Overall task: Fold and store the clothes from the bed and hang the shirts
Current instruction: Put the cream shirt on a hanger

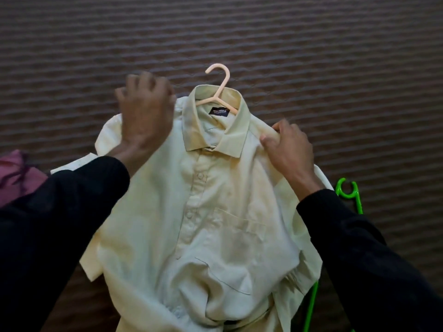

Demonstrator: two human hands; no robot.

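A pale cream button-up shirt [211, 224] lies face up on the brown striped bedspread, its collar at the far end. A peach plastic hanger [221, 92] sits inside the collar, its hook sticking out past it. My right hand [290, 149] pinches the shirt's right shoulder seam between thumb and fingers. My left hand [146, 111] hovers blurred over the left shoulder with its fingers curled; whether it holds cloth is unclear. Both arms wear black sleeves.
A green plastic hanger [350, 195] lies on the bed at the right, partly under the shirt and my right sleeve. A pink-purple garment [16, 173] is bunched at the left edge. The brown striped bedspread [311, 56] stretches away beyond the shirt.
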